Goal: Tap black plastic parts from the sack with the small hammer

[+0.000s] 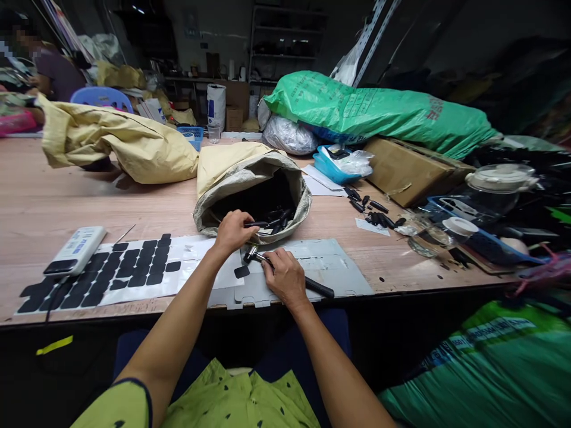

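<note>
At the mouth of a beige sack [206,205], my left hand [235,230] is closed on a slim black piece [255,224]. Several similar dark pieces [281,221] lie inside the sack, whose deeper part is in shadow. My right hand [285,277] is wrapped around what looks like a small hammer [320,288], with a shiny metal head to the left and a black grip sticking out to the right. Beneath it lies a flat grey sheet [339,267] on the table. A small black rounded pad [241,271] sits left of the hammer head.
On the left, white sheets carry rows of black pads [143,264], beside a white device [75,251]. A second beige sack [134,142] lies behind. To the right are loose black pieces [377,217], a cardboard box [401,169], a blue basin [334,166] and a glass jar [499,184].
</note>
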A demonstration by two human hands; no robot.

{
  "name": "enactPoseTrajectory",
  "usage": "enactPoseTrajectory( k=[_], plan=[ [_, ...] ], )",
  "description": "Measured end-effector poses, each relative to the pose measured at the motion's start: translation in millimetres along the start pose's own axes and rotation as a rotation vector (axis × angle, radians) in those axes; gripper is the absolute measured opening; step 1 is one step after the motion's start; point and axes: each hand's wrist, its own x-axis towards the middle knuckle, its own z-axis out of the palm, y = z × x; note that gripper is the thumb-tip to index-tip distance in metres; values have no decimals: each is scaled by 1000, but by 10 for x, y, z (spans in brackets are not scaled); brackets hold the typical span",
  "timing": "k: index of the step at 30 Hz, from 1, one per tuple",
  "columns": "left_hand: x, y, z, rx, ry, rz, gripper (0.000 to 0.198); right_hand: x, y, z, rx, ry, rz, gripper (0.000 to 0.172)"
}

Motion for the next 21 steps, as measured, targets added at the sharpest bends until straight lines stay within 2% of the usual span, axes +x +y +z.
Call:
enactPoseTrajectory(
  k=[2,4,8,12,15,21],
  plan=[
    [-278,-128,-124,-151,14,46,16,-1,-6,2,-1,4,10,14],
    [-556,-256,-160,-243,-18,56,15,-4,-10,8,-1,12,24,13],
    [-912,-421,-6,-210,-96,9,12,-9,0,30,-27,40,25,13],
    [-945,-447,176,-129,-74,28,13,-15,19,34,-84,53,7,14],
    [-906,-454,220,-114,-61,35,16,-48,10,3,-85,89,-35,17],
    [-911,-499,233,-150,-41,42,16,-209,-94,-123,158,199,-47,24]
  ],
)
